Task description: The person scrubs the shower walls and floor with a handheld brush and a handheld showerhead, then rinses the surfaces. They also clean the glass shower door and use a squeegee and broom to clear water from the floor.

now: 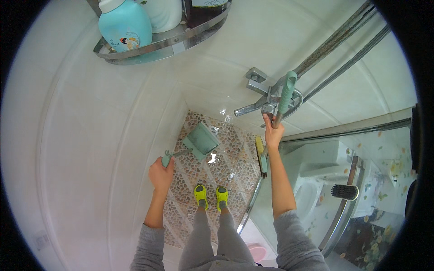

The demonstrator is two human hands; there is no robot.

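Observation:
My left hand (161,173) is closed on the green handle of a dustpan (202,139), whose pan is over the pebble-patterned floor (237,189) beside a drain grate (214,130). My right hand (273,132) grips the metal shaft of a long-handled broom. Its green grip (288,88) rises in front of the chrome shower mixer (269,96), and my fingers are close below the mixer; whether they touch it I cannot tell. The broom head (261,156), with yellow and dark parts, is low by the wall, near the glass partition.
A metal corner shelf (179,38) holds a blue bottle (125,25) and other bottles. A shower hose (349,62) hangs beside a metal bar. At right, a glass partition with a rail (339,223) bears a black brush (345,192); a toilet (307,194) is behind it. A pink basin (256,252) lies low.

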